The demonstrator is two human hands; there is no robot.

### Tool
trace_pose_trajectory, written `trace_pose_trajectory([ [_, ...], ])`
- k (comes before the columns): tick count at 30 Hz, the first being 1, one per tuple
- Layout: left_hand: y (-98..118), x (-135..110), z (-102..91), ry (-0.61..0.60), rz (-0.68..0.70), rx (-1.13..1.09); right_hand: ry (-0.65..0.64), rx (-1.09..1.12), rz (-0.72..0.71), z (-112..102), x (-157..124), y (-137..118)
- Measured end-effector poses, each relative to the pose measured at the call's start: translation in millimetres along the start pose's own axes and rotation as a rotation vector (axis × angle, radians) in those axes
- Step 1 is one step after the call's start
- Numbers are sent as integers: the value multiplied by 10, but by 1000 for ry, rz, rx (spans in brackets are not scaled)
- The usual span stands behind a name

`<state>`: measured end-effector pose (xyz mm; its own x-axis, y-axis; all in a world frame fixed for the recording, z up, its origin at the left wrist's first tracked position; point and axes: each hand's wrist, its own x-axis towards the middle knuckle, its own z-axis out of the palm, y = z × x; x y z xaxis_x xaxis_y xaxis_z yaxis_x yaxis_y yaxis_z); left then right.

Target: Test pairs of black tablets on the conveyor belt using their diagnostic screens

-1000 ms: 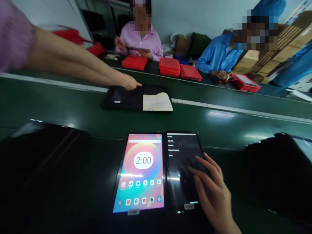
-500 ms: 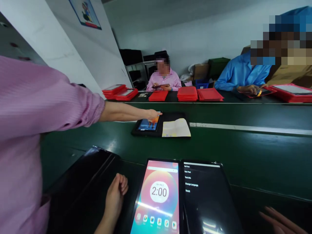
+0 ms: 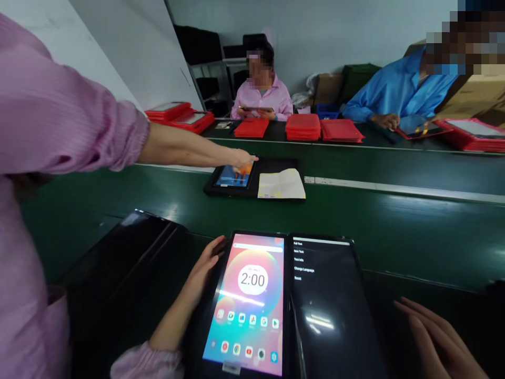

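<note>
Two tablets lie side by side in front of me. The left tablet shows a colourful home screen with a 2:00 clock. The right tablet shows a dark screen with a short white text menu. My left hand sits at the left tablet's upper left edge, fingers curled against it. My right hand hovers low to the right of the dark tablet, fingers stretched out and holding nothing.
A person beside me in a pink sleeve reaches a hand onto a tablet in an open black case on the green conveyor. Two people sit across, behind stacks of red cases. A black case lies at my left.
My left hand has moved from a loose fist beside the left tablet up to its edge. My right hand has come further into view. The neighbour's hand stays on the far tablet.
</note>
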<state>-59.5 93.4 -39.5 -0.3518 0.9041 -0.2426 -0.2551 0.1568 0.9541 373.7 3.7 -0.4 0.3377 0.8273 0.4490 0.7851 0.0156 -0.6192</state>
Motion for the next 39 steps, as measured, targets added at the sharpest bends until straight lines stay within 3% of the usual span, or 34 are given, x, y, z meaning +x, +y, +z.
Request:
trace_pose_trajectory([
  [5,-113,-400,-296,-307,-40,117,-52,103,235,61,19,-211],
  [9,-106,-840,-487,-376,-153,159,-89,139,367,179,-11,-201],
  [13,-123,-1093,-628,-409,-223,179,-124,146,364,299,-6,-159],
  [20,-209,-1094,-627,-333,-194,208,-126,137,286,348,-5,-141],
  [26,-46,-1184,-480,-238,-180,257,-131,138,278,341,-4,-145],
  [30,43,-1216,-404,-227,-253,162,-141,141,260,326,-11,-134],
  [39,99,-1076,-340,-154,-244,152,-176,128,236,295,11,-123],
])
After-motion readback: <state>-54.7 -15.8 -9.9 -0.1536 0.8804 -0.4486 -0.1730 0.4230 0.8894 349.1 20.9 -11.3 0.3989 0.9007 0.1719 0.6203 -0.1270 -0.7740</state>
